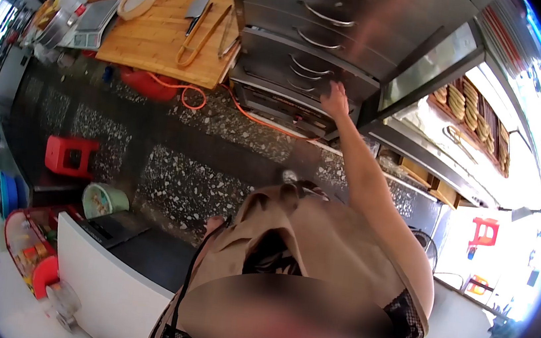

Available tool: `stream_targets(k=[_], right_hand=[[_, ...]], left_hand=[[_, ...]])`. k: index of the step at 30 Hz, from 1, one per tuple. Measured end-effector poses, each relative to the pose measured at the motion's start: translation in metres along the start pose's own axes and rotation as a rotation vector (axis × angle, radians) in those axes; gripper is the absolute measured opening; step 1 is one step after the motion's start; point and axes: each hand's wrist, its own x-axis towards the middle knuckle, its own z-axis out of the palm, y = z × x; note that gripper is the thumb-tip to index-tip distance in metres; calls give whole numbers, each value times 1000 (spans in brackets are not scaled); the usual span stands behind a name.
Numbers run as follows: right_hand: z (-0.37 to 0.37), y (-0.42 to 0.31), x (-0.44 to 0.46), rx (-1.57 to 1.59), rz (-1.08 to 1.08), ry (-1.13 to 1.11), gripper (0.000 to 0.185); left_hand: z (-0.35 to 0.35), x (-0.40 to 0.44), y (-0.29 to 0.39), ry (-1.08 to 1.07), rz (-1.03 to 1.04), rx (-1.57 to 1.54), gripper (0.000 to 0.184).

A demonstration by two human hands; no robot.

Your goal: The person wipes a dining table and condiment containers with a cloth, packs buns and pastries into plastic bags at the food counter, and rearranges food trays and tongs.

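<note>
My right hand (pixel 336 101) is stretched forward at the end of my bare arm, beside the lower curved handles of a steel deck oven (pixel 277 53). Its fingers look extended, with nothing visible in them. Whether the fingertips touch the oven front, I cannot make out. A lower bar handle (pixel 308 74) is just left of that hand. At the left edge of my brown apron (pixel 335 243), a small patch of skin shows that may be my left hand (pixel 214 224); its fingers are hidden.
A wooden worktable (pixel 145 38) at upper left bears tongs (pixel 199 37), a cleaver (pixel 197 7) and a round container (pixel 136 2). An orange hose (pixel 249 117) crosses the floor. A red stool (pixel 70 156) and green bucket (pixel 106 201) stand left. A display case (pixel 476 119) holds pastries.
</note>
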Motion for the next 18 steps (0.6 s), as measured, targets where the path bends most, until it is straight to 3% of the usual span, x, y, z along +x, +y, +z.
stream_targets(k=[1,3,4,5,6,7,8,9,10,13,16,17,18], right_hand=[[14,30,-10,46,-43,25,58],[13,63,-56,38,30,-133,53],[26,94,-82,78,-77,-55,42],[55,157,-111,-103,22,-191,40],[27,151,-155,-62,200,-228,37],[31,188,-200,-106,279,-230,37],[14,199,-239,-230,484,-417,38],[-2,217,-277,-551,168,-693,34],[21,281,-325,-436,563,-743,29],[-18,333,-432,-352,829,-908,27],[-51,360,-462,-199,976,-780,24],[-60,369,-463,-133,1013,-708,24],[-67,375,-458,-58,1057,-621,23]], left_hand=[[7,7,1,-51,23,61,14],[22,24,0,-118,60,244,17],[26,28,8,-140,67,351,21],[45,-7,62,-74,12,656,28],[49,-6,76,-163,10,755,30],[47,1,82,-279,117,879,31],[46,14,84,-401,228,1002,33],[42,28,88,-433,239,1157,29],[42,33,102,-388,258,1257,27],[46,56,140,-122,352,1346,24],[62,97,166,153,383,1260,25],[73,77,211,50,138,1087,28],[94,41,247,311,123,1120,35]])
